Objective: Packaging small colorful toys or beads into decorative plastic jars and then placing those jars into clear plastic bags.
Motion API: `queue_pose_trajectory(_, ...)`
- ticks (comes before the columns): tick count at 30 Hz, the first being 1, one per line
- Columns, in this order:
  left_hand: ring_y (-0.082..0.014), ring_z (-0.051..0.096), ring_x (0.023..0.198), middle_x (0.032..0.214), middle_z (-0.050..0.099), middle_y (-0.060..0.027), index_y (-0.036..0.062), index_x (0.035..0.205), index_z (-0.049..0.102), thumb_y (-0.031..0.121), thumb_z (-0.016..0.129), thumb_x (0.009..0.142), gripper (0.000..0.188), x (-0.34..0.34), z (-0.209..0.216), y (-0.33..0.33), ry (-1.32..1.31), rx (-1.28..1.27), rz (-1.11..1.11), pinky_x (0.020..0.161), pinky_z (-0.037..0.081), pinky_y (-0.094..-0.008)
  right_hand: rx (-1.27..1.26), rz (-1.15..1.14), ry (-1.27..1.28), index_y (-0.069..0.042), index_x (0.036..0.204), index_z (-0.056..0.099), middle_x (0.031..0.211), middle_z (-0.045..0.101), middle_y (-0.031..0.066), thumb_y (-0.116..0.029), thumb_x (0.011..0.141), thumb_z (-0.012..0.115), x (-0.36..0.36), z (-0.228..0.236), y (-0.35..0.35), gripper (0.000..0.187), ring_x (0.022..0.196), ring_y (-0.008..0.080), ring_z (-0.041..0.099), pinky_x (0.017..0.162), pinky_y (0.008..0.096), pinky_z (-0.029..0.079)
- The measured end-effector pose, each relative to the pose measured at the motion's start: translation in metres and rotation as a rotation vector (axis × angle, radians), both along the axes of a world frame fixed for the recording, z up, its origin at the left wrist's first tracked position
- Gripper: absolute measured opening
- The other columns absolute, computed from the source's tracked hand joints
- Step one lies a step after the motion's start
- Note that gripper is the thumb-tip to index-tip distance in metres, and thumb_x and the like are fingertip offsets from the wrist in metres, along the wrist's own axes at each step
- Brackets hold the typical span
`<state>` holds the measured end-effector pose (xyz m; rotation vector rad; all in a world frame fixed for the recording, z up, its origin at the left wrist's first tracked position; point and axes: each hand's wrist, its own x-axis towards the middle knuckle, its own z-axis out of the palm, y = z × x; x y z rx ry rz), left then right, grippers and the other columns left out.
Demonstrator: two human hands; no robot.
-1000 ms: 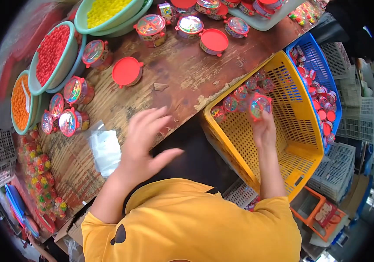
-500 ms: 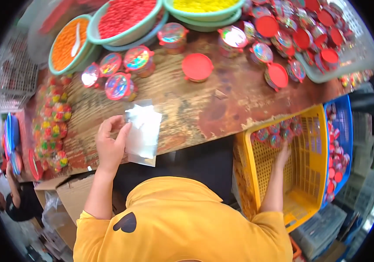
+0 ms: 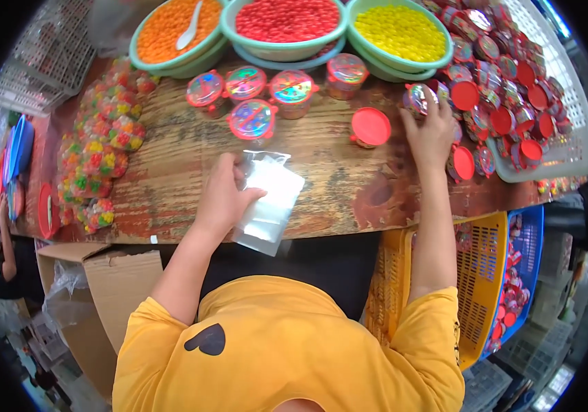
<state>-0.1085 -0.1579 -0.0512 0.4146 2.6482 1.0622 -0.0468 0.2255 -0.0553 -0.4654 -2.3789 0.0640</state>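
Observation:
My left hand (image 3: 224,199) pinches a clear, shiny plastic bag (image 3: 272,202) between thumb and fingers above the table's near edge; whether it is one bag or a thin stack, I cannot tell. My right hand (image 3: 433,134) reaches over the table, its fingers curled round a small lidded plastic cup (image 3: 416,98) and partly covering it. Left of that hand stands a cup with a plain red lid (image 3: 371,127). Farther left, several cups with shiny patterned lids (image 3: 253,119) are grouped together beyond the bag.
Bowls of orange (image 3: 170,31), red (image 3: 287,19) and yellow pellets (image 3: 400,34) line the far side. Cups heap around a white basket (image 3: 575,154) at right. Bagged colourful pieces (image 3: 95,158) lie at left. A yellow crate (image 3: 490,275) and cardboard box (image 3: 126,288) flank me below.
My right hand has come up out of the yellow crate and onto a cup on the table. My left hand still holds the bag. The whole view has shifted.

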Motion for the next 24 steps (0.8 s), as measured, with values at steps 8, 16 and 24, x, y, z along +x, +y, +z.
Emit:
queue_pose_trajectory(8,-0.0194,0.059,0.075,0.082,0.062,-0.0062,0.0008,0.109,0.059,0.012,0.087,0.070,0.049,-0.002,-0.008,-0.018,-0.111,0.222,-0.005,0.070,0.050,-0.0336,-0.512,0.047,0.055,-0.003,0.138,0.051,0.131,0.057,0.0159,-0.014,0.076,0.085,0.097,-0.009,-0.063,0.071,0.124,0.0283,0.054,0.106,0.0386,0.043)
queue_pose_trajectory(16,-0.0107,0.055,0.077,0.087,0.064,-0.0013,0.0017,0.094,0.068,0.009,0.078,0.083,0.016,-0.015,-0.018,-0.019,-0.187,0.283,-0.062,0.069,0.046,-0.0258,-1.099,0.204,0.219,-0.001,0.136,0.047,0.124,0.061,0.0106,-0.009,0.070,0.085,0.104,-0.016,-0.090,0.077,0.110,0.0213,0.062,0.100,0.0364,0.048)
queue_pose_trajectory(24,-0.0267,0.056,0.082,0.081,0.056,-0.0058,0.0078,0.084,0.064,0.010,0.070,0.084,0.006,0.000,-0.021,-0.019,0.640,0.057,-0.306,0.073,0.044,-0.0410,-1.559,0.457,0.062,0.001,0.135,0.047,0.110,0.067,0.0128,-0.011,0.066,0.086,0.093,-0.019,-0.163,0.081,0.094,0.0222,0.068,0.084,0.0351,0.056)
